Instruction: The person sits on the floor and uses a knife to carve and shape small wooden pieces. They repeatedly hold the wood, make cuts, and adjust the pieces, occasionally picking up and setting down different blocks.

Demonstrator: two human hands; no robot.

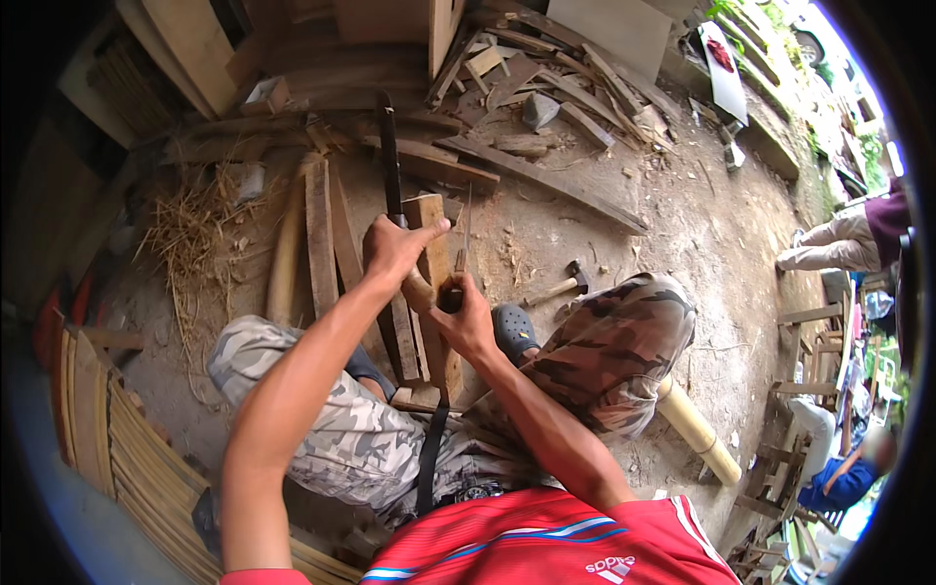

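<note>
Both hands' grips are tight, 1 tool each, head view. L hand (pixel 393 252) is curled round the handle of 1 machete (pixel 390 156): long dark blade pointing away from the person, wooden handle end showing below the fist, thumb stuck out twd the R. R hand (pixel 468 320) is closed round 1 thin pointed tool (pixel 467 229), narrow blade also pointing away; the handle's mostly hidden by the fingers. 2 tools held in total, side by side, w/ 1 thick wood beam (pixel 435 234) btwn them, running back twd the lap. Can't tell if either blade touches it.

Just L of the beam: at least 2 long planks (pixel 320 229), plus 1 bamboo pole (pixel 286 244) beside them. A 2nd bamboo pole (pixel 700 429) lies R of the R knee. 1 hammer (pixel 564 285) on the dirt, nr that knee, head up-R. 2 feet partly visible; 1 grey clog (pixel 514 331) shows clearly.

Further out: 1 straw heap (pixel 200 219) on the L; 1 pile of scrap wood (pixel 565 78) up top, too many pcs to count, w/ 1 grey stone (pixel 539 110) amongst it; 1 small box (pixel 266 96) upper L. 2 other people at far R edge: 1 in light trousers (pixel 834 242), 1 in a blue top (pixel 846 483).
</note>
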